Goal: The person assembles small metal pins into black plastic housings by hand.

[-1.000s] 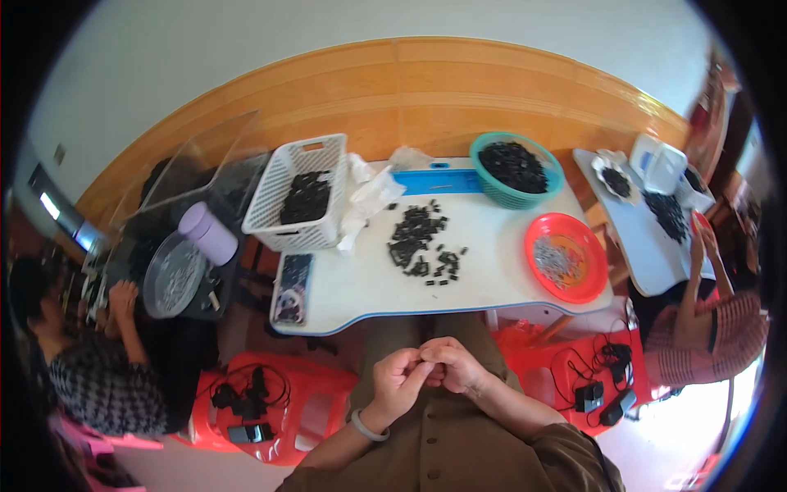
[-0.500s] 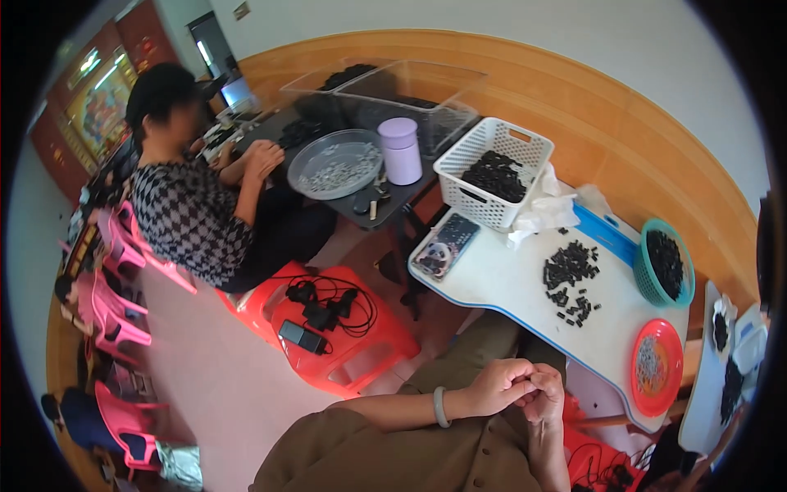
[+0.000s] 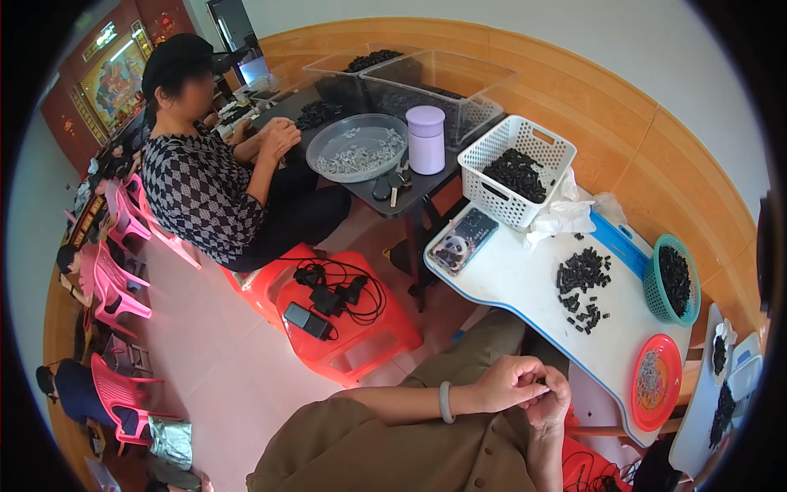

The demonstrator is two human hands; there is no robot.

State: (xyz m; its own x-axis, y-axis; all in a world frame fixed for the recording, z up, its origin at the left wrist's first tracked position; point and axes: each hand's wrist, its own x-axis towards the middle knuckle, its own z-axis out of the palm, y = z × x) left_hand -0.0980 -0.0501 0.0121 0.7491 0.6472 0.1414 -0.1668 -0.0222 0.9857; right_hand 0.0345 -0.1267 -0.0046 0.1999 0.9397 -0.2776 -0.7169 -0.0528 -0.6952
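Observation:
Above my lap, my left hand (image 3: 507,385), with a pale bangle (image 3: 446,402) on its wrist, meets my right hand (image 3: 549,400). Both are closed, fingertips pinched together. A tiny dark bit shows between them, too small to make out. On the white table (image 3: 508,271) beyond my knees lies a loose pile of small black cylindrical pieces (image 3: 584,275). A red plate (image 3: 657,382) at the table's right end holds small silvery pieces (image 3: 650,379). Behind it, a green basket (image 3: 656,287) is filled with black pieces (image 3: 675,279).
A white basket (image 3: 492,197) of black pieces and a panda-cased phone (image 3: 464,240) sit on the table's left part. On the dark neighbouring table stand a purple flask (image 3: 425,139) and a round tray (image 3: 328,168). A person (image 3: 205,180) works there. A red stool (image 3: 352,348) carries cables.
The view has shifted slightly, so the surroundings sit a little differently. My hands stay together in front of me; the fingers have moved a little, and a dark bit now shows between them.

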